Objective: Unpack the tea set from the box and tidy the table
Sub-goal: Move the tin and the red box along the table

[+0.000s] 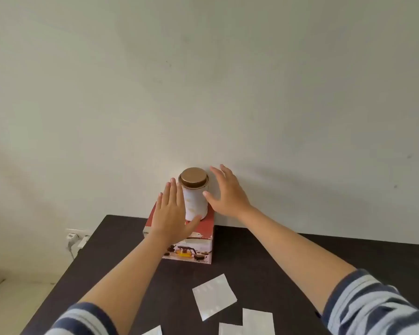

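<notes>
A wall socket (pixel 76 238) sits at far left, beside a dark table (pixel 264 257). The left hand (pixel 171 213), fingers straight and spread, flanks a white tin (pixel 195 197) with a bronze lid (pixel 194 177). The tin stands upright on a red box (pixel 191 245) at the table's far edge. The right hand (pixel 227 194), fingers spread, hovers right of the tin. White packets (pixel 214 296) lie near.

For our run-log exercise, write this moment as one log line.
white cylindrical tin with gold lid: upright on red printed box | left hand: open beside tin | right hand: open beside tin
</notes>
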A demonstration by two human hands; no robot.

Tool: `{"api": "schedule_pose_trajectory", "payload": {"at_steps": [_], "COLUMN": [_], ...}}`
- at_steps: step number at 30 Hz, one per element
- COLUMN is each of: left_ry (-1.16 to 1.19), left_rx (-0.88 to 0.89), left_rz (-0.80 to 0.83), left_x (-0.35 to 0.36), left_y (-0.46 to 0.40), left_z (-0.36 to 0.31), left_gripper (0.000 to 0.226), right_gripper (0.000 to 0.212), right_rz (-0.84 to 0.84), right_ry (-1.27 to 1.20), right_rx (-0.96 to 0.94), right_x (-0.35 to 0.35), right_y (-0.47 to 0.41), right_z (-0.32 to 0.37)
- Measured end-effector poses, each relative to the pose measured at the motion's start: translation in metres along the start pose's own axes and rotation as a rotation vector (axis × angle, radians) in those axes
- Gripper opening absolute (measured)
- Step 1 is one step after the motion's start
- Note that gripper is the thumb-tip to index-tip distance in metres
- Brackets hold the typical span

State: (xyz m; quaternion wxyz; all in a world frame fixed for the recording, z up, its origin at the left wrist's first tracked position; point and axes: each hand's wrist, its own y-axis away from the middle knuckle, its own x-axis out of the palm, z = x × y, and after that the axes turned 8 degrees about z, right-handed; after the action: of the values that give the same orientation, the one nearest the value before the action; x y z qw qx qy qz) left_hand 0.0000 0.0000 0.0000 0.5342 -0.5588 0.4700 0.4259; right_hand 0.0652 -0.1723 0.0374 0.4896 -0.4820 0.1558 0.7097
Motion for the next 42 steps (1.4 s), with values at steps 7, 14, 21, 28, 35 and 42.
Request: {"api": "schedule_pose_trajectory", "payload": {"at_steps": [7,14,21,28,35,42], "left_ry": [0.019,0.069,0.038,0.012,-0.025,-0.065], "left_rx": [-0.148,-0.217,-0.221,-0.213,0.020,-0.003], "left_rz": [0.187,0.272,0.263,0.311,0.297,0.314], "left_x": [0.064,0.094,0.102,0.098,0.095,0.107], "left_y": [0.000,0.001,0.001,-0.001,-0.006,-0.010], "left_z": [-0.004,-0.009,-0.010,-0.015,-0.050,-0.070], "left_gripper": [0.113,0.114,0.114,0.097,0.078,0.086], "right_gripper": [0.081,0.099,0.100,0.094,0.097,0.100], "right_rz": [0.025,-0.003,-0.054,-0.156,-0.240,-0.194], "right_ry": [-0.073,-0.227,-0.279,-0.211,-0.145,-0.112], "right_rx": [0.011,-0.085,-0.083,-0.116,0.055,0.378], "right_x": [0.047,0.065,0.084,0.053,-0.007,-0.041], "right_y": [-0.013,-0.023,-0.026,0.001,0.070,0.154], "right_z": [-0.027,-0.034,-0.032,-0.047,-0.108,-0.203]}}
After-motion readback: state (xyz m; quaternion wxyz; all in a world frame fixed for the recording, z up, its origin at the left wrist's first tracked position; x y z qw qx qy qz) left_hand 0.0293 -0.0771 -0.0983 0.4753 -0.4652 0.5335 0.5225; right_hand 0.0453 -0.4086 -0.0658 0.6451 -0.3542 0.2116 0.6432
